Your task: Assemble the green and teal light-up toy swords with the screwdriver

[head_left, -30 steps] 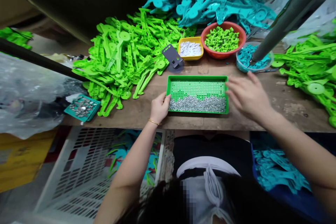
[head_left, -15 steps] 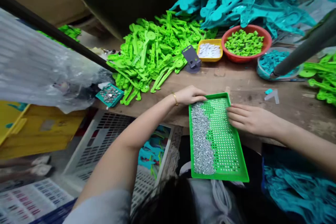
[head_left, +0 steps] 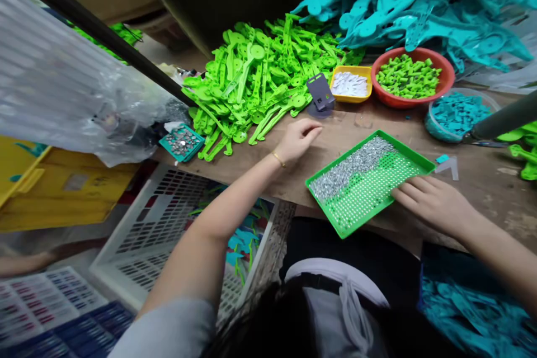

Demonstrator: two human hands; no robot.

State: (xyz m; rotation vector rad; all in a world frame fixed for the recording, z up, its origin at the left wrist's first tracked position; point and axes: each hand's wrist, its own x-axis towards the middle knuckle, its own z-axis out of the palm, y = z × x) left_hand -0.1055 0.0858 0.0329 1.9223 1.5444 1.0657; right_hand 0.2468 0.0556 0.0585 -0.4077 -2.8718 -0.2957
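A green perforated tray point(head_left: 369, 201) lies turned at an angle at the table's front edge. A heap of small silvery metal pieces point(head_left: 356, 166), too small to name, fills its far left side. My right hand point(head_left: 432, 202) grips the tray's right rim, with fingertips over the edge. My left hand point(head_left: 298, 139) is apart from the tray, above the tabletop to its upper left. Its fingers are loosely curled, with a gap to the thumb and nothing visible between them. A dark grey plate-like part point(head_left: 321, 92) lies just beyond it.
Behind are a bright green pile of plastic parts point(head_left: 251, 78), a yellow dish point(head_left: 351, 95), a red bowl point(head_left: 413, 102) and a clear tub point(head_left: 457, 114). Turquoise parts point(head_left: 403, 5) are heaped at the back. A dark pole point(head_left: 104, 33) crosses the left; a white crate point(head_left: 138, 235) stands below.
My left hand has let go of the tray's far left corner and moved up-left. The tray has turned clockwise and moved forward onto the table, with my right hand still at its rim.
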